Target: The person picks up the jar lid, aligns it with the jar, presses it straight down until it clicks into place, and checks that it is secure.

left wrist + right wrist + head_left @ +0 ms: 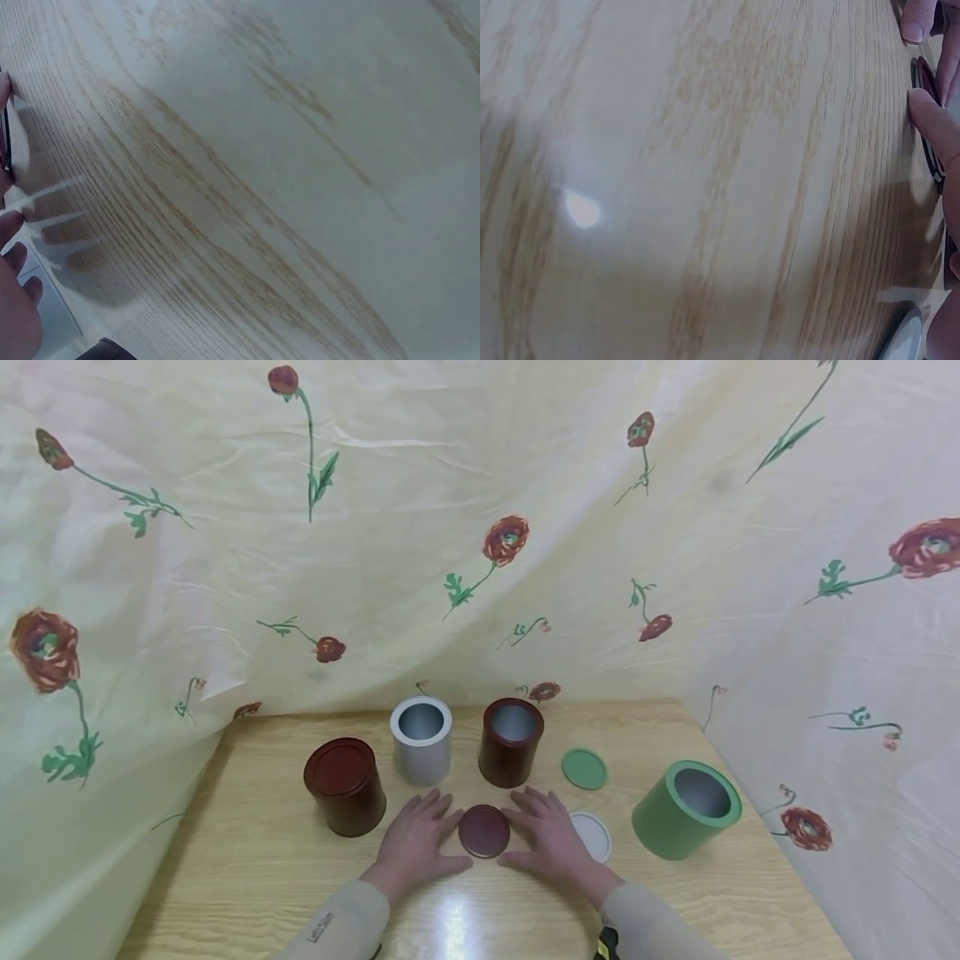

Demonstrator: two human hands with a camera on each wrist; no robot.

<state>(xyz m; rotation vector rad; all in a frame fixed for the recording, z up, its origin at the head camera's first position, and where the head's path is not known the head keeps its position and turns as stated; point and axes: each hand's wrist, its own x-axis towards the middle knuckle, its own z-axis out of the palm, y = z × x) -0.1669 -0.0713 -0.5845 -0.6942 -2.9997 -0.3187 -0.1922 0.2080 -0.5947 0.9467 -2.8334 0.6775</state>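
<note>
Two grips with one round dark red lid (483, 832) between them in the head view, looking flat on the worktop (247, 860). Left grip (411, 845) and right grip (551, 839) both wide, fingers and thumbs spread at opposite sides; I judge neither nearer. Disc, so no long axis to line up. Open dark red can (510, 762) stands beyond, slightly right, rim well above the worktop; I'd guess the lid suits it, so lift before going forward. White can (423, 764) flanks it on the left; white lid (592, 837) just beside the right grip. Most room: bare wood on the near side. Left wrist view: fingertips at the edge of view, contact unclear. Right wrist view: lid nearly edge-on, thumb by its rim; pressing or merely near, I cannot tell.
</note>
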